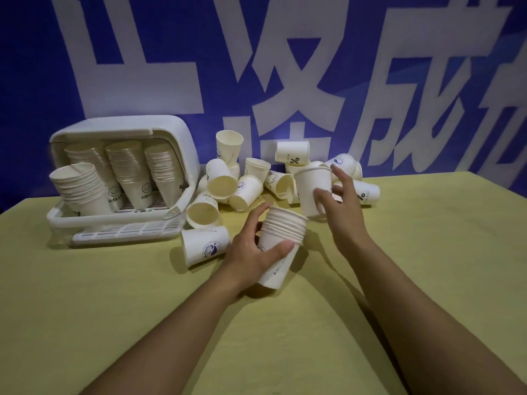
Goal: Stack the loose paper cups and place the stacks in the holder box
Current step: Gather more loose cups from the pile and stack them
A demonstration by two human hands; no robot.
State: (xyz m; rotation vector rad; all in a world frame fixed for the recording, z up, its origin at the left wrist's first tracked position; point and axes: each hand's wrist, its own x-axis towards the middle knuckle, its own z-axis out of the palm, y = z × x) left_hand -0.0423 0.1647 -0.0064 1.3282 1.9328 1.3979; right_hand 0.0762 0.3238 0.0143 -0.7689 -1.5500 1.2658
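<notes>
My left hand (pixel 253 249) grips a stack of several white paper cups (pixel 281 240), tilted with its open end up and to the right. My right hand (pixel 340 198) pinches a single white cup (pixel 310 192) upright, just above and right of the stack's mouth, apart from it. Several loose cups (pixel 248 181) lie tumbled on the yellow table behind my hands. The white holder box (pixel 168 132) stands at the left with several cup stacks (pixel 128 172) inside.
One cup (pixel 204 248) lies on its side just left of my left hand. A white slatted tray (pixel 125 232) juts out in front of the box. A blue wall with large white characters rises right behind the table's far edge.
</notes>
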